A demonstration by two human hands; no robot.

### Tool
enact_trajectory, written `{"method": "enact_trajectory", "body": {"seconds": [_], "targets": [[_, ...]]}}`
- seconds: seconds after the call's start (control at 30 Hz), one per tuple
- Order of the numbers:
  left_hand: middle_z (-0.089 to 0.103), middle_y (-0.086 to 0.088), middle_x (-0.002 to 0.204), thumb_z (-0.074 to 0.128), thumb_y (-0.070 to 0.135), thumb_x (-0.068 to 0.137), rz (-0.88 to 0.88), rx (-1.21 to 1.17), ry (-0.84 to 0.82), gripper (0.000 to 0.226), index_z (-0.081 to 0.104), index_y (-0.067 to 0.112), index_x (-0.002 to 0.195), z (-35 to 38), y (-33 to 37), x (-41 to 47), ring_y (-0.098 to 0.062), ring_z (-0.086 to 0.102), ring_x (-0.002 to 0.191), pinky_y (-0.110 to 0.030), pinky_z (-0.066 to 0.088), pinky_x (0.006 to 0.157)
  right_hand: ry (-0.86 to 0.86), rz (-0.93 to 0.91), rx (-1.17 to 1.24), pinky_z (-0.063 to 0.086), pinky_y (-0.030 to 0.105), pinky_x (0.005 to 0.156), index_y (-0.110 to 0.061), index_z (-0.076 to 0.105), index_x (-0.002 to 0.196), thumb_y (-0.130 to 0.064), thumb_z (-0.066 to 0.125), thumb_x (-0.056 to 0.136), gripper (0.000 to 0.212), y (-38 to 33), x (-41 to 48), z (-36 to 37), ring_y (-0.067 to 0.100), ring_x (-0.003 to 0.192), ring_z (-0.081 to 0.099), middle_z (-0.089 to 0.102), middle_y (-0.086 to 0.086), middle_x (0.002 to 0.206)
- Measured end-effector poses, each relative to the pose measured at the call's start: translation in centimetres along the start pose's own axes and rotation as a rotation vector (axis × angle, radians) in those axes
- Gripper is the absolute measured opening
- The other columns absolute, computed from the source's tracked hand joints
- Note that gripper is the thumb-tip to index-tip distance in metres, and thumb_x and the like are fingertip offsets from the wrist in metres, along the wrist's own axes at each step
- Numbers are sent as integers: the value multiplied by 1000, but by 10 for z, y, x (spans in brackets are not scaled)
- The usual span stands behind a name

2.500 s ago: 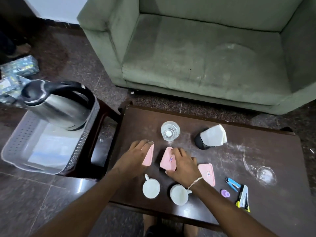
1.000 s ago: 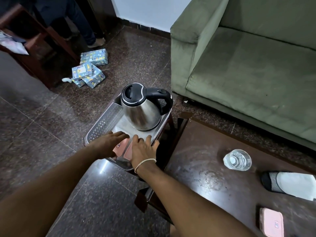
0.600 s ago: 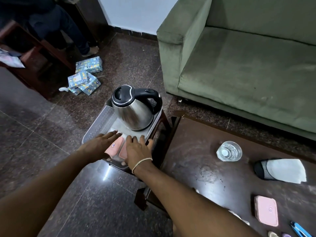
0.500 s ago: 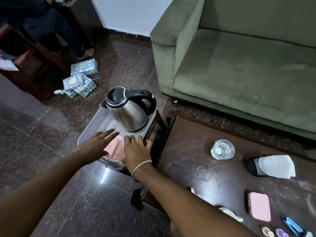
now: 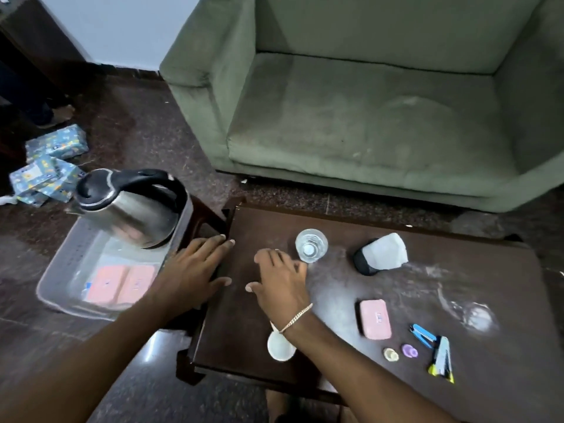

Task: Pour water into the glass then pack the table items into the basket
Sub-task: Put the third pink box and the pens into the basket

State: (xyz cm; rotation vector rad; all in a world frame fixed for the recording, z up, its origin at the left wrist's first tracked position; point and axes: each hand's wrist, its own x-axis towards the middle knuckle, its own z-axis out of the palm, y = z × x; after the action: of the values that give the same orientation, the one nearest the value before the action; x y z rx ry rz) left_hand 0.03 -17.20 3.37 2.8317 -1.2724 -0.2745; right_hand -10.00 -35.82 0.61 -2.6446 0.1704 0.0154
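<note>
Both hands empty, left hand [image 5: 195, 270], right hand [image 5: 282, 277], fingers spread

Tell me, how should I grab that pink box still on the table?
Come from straight above. The pink box lies flat on the table, so pinch its two long sides between thumb and fingers. Both sides look clear, and the right hand is nearer.
</note>
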Motion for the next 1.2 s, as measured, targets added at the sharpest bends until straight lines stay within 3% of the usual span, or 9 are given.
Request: {"method": "enact_trajectory", "body": {"seconds": [0.1,0.23,0.4,0.5,0.6,0.73,0.83,0.97,1.2], "targets": [[49,-10,151,66,58,88,62,-58,-23,81,44,13,151,23,47,28,-31,52,129,-46,50,105,1,109,-14,34,44,87,-28,51,119,-41,70,84,42,47,-26,-26,21,117,50,58,-9,123],[45,-6,153,59,62,88,151,-125,-71,82,38,16,153,50,122,65,-27,46,134,-47,50,102,2,231,-27,38,42,86,-27,52,118,-41,66,88,36,110,-68,-53,26,113,54,61,-5,120],[38,-4,159,51,59,94,234,-184,-134,82,25,18,159,81,213,94,-24,37,142,-41,40,112,88,377,48,48,46,79,-19,60,108,-25,71,83,28,188,-128,-66,32,97,58,63,3,109],[36,-3,159,58,53,91,251,-205,-176,85,22,18,159,101,259,103,-24,36,142,-40,37,113,152,557,98,51,45,77,-11,64,100,-13,80,77,28,237,-162,-63,37,90,60,64,10,101],[32,-4,160,67,50,87,246,-182,-260,92,19,17,159,123,294,112,-26,35,142,-41,37,114,111,781,124,49,43,77,-4,65,95,-13,81,77,25,277,-191,-55,42,89,60,62,17,97],[31,-6,158,74,45,82,200,-128,-331,100,16,15,158,148,319,118,-27,33,142,-43,38,113,-66,925,55,47,44,88,-2,65,110,-22,79,78,40,309,-219,-42,43,101,58,62,21,106],[31,-7,158,78,42,80,166,-89,-381,103,16,14,158,160,328,118,-28,30,145,-43,37,114,-101,973,100,46,44,94,-3,61,120,-24,81,77,52,318,-227,-31,42,106,58,60,21,111],[29,-8,158,79,40,80,130,-40,-409,105,14,13,158,171,333,119,-29,29,146,-44,38,113,-109,1017,100,46,43,94,-5,56,119,-26,76,80,48,323,-226,-19,41,107,58,59,18,114],[34,-6,149,79,29,77,159,-81,-367,101,18,13,156,179,334,122,-28,39,131,-41,48,101,-84,1052,66,50,43,85,-4,53,115,-14,64,85,34,326,-219,-16,42,104,62,62,20,115]]}}
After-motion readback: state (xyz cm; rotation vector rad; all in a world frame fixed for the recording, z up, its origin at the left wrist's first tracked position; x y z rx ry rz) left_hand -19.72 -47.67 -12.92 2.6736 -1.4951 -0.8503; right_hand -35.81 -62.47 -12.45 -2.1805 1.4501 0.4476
